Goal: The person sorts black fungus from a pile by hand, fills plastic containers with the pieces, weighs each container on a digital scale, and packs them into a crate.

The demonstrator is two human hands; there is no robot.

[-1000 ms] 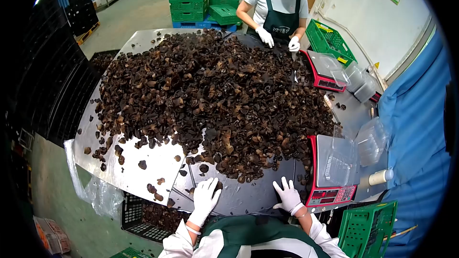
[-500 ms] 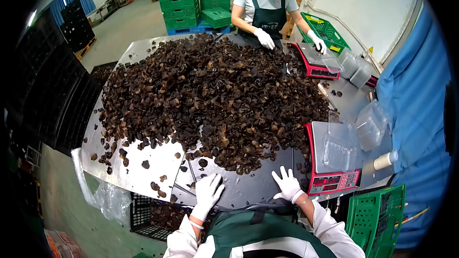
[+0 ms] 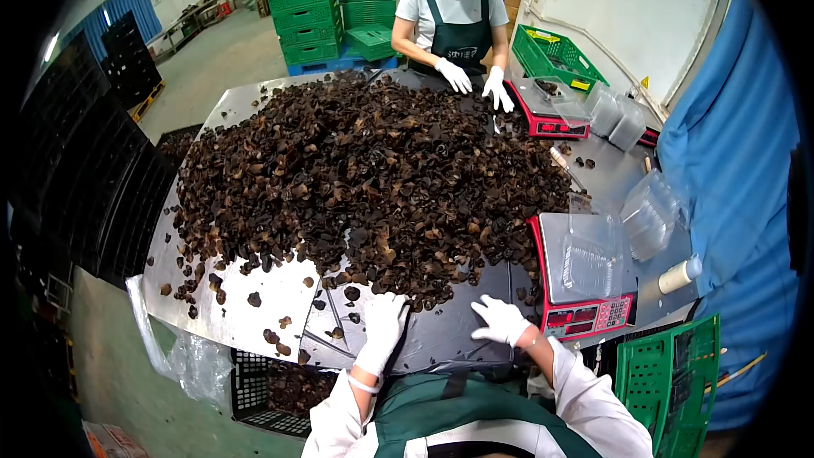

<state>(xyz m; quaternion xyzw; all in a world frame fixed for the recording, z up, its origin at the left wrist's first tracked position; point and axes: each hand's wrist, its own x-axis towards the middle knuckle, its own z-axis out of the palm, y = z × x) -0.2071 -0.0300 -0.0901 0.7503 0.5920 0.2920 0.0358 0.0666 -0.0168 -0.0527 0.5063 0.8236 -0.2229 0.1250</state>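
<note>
A large heap of dark brown, ear-shaped pieces like dried fungus point(image 3: 365, 170) covers much of the metal table point(image 3: 246, 309). My left hand point(image 3: 385, 322), in a white glove, is at the near edge of the heap; its fingertips are against the nearest pieces and whether it grips any cannot be made out. Further right, my right hand point(image 3: 500, 321), also gloved, is over the table surface with its fingers spread and nothing in it. Just right of it stands a red scale point(image 3: 585, 318) with a clear plastic box point(image 3: 592, 261) on its plate.
Across the table a co-worker point(image 3: 458, 17) has both gloved hands by the heap, beside a second red scale point(image 3: 555, 125). Clear boxes point(image 3: 651, 216) and a white bottle point(image 3: 681, 275) lie at the right. Black crate point(image 3: 254, 390) below left; green crate point(image 3: 670, 382) below right.
My left hand has moved forward to the heap's edge. My right hand has shifted slightly left. The co-worker's hand has come back from the far scale, where dark pieces now show in a box.
</note>
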